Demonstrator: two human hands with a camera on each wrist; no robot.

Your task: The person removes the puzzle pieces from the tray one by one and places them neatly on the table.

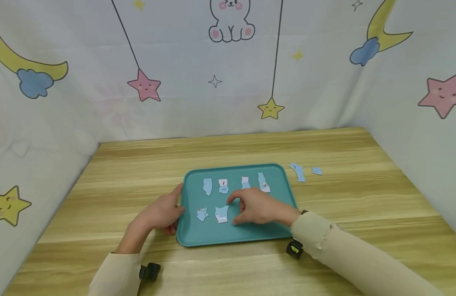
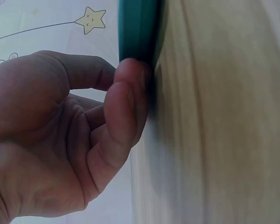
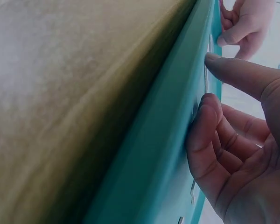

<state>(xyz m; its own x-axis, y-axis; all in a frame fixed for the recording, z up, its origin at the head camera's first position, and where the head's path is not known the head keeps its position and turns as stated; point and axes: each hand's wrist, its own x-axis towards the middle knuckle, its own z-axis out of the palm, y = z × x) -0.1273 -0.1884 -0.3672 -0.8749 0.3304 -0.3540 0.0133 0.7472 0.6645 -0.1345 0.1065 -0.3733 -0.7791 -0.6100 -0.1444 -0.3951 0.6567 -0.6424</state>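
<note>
My left hand [image 1: 163, 211] grips the left rim of a teal tray [image 1: 235, 238], thumb over the rim. In the left wrist view, curled fingertips [image 2: 123, 100] lie right at the tray's edge, close to the tabletop. Low over the tray, my right hand [image 1: 259, 206] has thumb and index finger spread apart. They are beside a light-blue and white puzzle piece [image 1: 222, 214], the index fingertip right at its upper corner. To the left lies a smaller jagged piece [image 1: 202, 213]. Several more pieces form a row behind, including one partly hidden by the right hand [image 1: 245, 182].
On the wooden table [image 1: 139, 164], right of the tray, lie a long blue piece [image 1: 298, 172] and a small blue piece [image 1: 317, 170]. A white cloth [image 1: 183, 111] printed with stars and moons hangs behind and at both sides.
</note>
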